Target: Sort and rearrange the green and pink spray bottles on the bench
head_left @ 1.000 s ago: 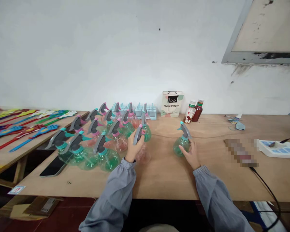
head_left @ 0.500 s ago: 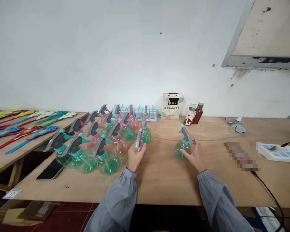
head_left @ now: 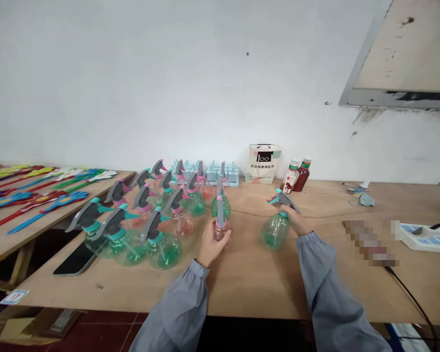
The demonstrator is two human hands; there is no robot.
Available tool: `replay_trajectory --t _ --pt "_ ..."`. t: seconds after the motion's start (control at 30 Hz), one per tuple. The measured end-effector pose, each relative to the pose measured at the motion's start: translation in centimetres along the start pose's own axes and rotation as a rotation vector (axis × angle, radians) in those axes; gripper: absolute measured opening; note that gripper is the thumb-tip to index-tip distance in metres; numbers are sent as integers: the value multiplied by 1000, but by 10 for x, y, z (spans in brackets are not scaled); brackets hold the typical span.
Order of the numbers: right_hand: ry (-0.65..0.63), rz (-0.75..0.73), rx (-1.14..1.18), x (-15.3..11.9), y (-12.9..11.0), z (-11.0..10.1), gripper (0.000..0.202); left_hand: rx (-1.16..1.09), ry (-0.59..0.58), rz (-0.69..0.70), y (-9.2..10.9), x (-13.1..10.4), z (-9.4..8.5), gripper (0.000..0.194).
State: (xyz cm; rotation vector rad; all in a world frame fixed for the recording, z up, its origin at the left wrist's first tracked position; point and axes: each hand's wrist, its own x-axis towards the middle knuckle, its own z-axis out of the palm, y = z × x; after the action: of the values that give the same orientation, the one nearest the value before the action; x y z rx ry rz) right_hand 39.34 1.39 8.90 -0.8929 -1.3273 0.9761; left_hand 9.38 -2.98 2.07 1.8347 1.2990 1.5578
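My left hand point(head_left: 212, 243) is wrapped round a pink spray bottle point(head_left: 220, 227), whose grey nozzle head stands upright above my thumb. Its lower body is partly hidden behind my fingers. To the right, my right hand point(head_left: 296, 219) grips a green spray bottle point(head_left: 274, 232) just below its grey and teal head, with the fingers behind it. That bottle tilts, its head leaning right. On the left of the table stand several pink and green spray bottles point(head_left: 165, 249) with grey heads in loose rows.
Light blue plastic racks point(head_left: 223, 177), a paper bag point(head_left: 263, 164) and two sauce bottles point(head_left: 302, 176) stand by the wall. A phone point(head_left: 74, 260) lies beneath the left bottles. A white device point(head_left: 427, 238) with a cable sits right. Colourful hand-shaped sticks point(head_left: 47, 212) cover the left table.
My left hand has shifted slightly right with the pink spray bottle. My right hand has moved from around the green bottle's body up to its neck, and the bottle has tilted.
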Motion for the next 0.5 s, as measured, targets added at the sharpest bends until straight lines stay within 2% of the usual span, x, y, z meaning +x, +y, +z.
replay_trajectory --t 0.07,0.17,0.33,0.5 --pt "17 45 182 0 -3 6 32 2 -15 29 -1 -2 3 37" --pt "-21 128 300 -3 -10 13 33 3 -48 45 -3 -3 3 37" --pt "-52 205 347 -5 -19 21 26 14 -67 42 -4 -3 1 39" --pt "-121 265 295 -11 -25 27 34 18 -70 43 -2 -2 1 37"
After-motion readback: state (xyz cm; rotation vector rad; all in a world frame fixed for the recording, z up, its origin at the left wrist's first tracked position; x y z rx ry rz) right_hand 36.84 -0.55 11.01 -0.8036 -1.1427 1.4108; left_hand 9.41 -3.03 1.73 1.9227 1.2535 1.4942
